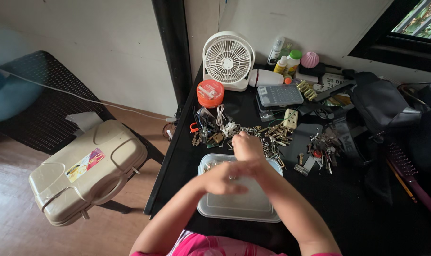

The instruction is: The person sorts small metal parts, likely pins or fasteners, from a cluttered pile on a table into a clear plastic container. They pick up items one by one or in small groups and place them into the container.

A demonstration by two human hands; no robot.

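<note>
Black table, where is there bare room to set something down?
The black table is bare along its left edge beside the clear plastic container, and at the front right, between that container and the hairbrush. It is crowded behind the container: keys, white fan, bottles.

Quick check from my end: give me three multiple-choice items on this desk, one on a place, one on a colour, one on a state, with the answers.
1. Where does the white desk fan stand?
A. at the back of the black table, by the wall
B. on the wooden floor
C. inside the clear container

2. What colour is the round tin in front of the fan?
A. blue
B. orange
C. black

3. How is the clear plastic container under the hands?
A. lidded
B. upside down
C. open and nearly empty

Answers:
1 A, it stands at the table's far edge.
2 B, its top is orange.
3 C, the left hand and right hand are over its open top; only a few small bits lie in one corner.
</note>
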